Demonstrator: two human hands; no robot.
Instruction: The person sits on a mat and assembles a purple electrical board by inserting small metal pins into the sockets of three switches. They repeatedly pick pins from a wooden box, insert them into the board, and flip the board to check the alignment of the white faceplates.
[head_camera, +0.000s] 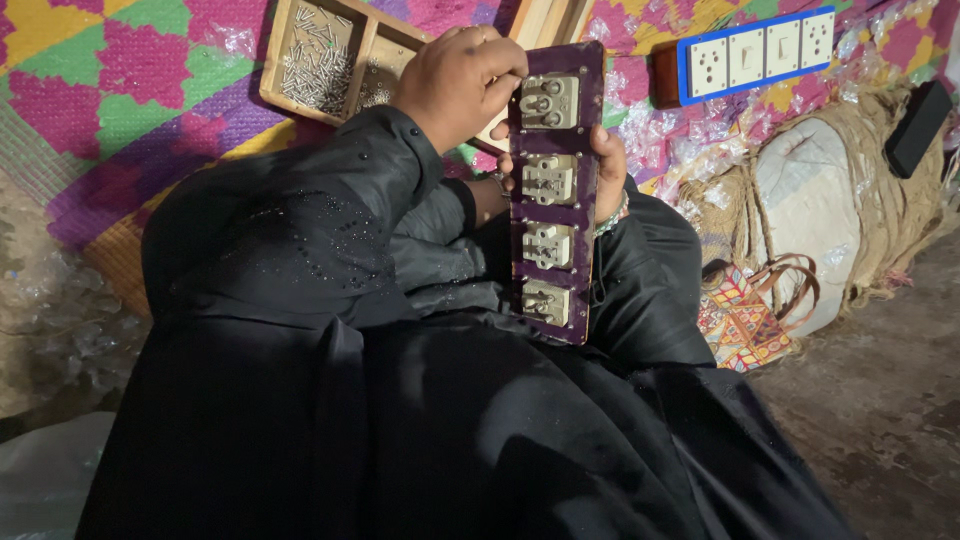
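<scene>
A long dark purple panel (588, 130) stands upright on my lap, its back facing me. Several cream socket and switch units are set in it in a column. My left hand (455, 80) reaches over from the left, and its closed fingertips pinch the left side of the top socket unit (550, 100). My right hand (608, 170) is behind the panel and grips its right edge, with only the fingers and a beaded bracelet showing. Black sleeves and a black garment cover my arms and lap.
A wooden tray (275, 75) of small metal screws lies on the colourful woven mat (120, 90) behind my left hand. A finished blue-framed switchboard (760, 50) lies at the upper right. A rope-tied sack bundle (830, 200), a patterned bag (745, 315) and a black object (918, 125) are at the right.
</scene>
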